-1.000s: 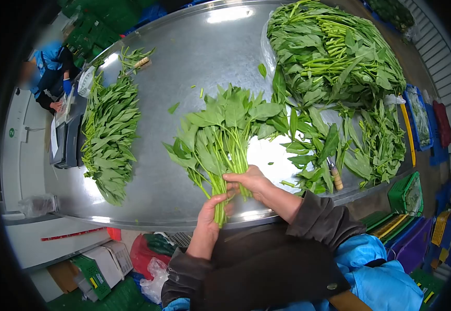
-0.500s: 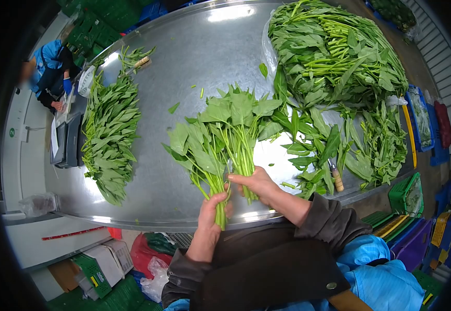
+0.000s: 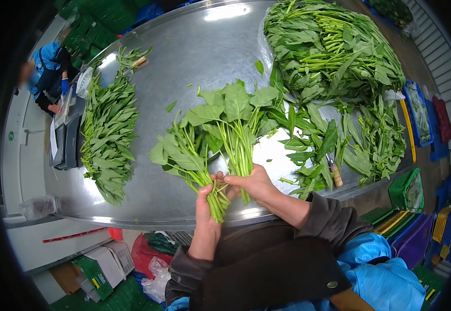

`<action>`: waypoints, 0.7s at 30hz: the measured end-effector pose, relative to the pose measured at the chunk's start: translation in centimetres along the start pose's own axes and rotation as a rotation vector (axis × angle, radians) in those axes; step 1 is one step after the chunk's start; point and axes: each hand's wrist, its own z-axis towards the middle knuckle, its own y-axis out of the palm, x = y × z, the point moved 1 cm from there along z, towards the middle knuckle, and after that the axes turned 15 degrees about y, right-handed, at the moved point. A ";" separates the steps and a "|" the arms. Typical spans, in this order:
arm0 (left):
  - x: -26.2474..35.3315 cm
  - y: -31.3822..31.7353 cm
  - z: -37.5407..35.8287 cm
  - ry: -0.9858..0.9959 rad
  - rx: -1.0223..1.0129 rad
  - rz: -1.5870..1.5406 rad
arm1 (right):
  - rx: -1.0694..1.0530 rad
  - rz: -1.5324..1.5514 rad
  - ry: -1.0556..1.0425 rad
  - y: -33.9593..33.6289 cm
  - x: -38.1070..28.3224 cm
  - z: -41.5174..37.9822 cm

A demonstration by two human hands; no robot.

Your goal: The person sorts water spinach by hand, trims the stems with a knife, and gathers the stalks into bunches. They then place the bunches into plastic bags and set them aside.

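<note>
My left hand [image 3: 208, 208] is closed round the stems of a bunch of water spinach [image 3: 184, 158], its leaves fanning up and to the left. Close beside it, my right hand [image 3: 256, 184] grips a second bunch of water spinach [image 3: 238, 137] by the stems, leaves pointing away from me. The fingertips of both hands nearly meet between the bunches, and the left bunch's cut ends stick out below the left hand. To the right, a wooden-handled knife [image 3: 335, 173] lies among loose leafy stems [image 3: 308, 147].
A large heap of greens [image 3: 334, 52] on plastic covers the back right of the metal table [image 3: 173, 57]. A row of greens [image 3: 110, 135] lies at left, near another wooden-handled tool [image 3: 139, 62]. A co-worker [image 3: 54, 67] stands beyond a scale [image 3: 67, 137]. Crates [image 3: 407, 193] stand at right.
My left hand has tilted its bunch, leaves swinging left and stem ends moving right. Its fingers have come nearer my right hand, which holds its bunch almost in place.
</note>
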 end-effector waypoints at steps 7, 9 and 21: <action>0.3 1.0 1.1 0.137 -0.068 -0.191 | -0.010 -0.011 -0.068 0.5 -0.7 -2.1; 0.4 1.3 1.1 0.135 -0.047 -0.217 | -0.016 -0.037 -0.079 0.5 -0.9 -2.6; 5.9 -1.1 1.3 0.374 0.125 -0.184 | 0.191 -0.505 0.024 -5.1 -4.4 -2.5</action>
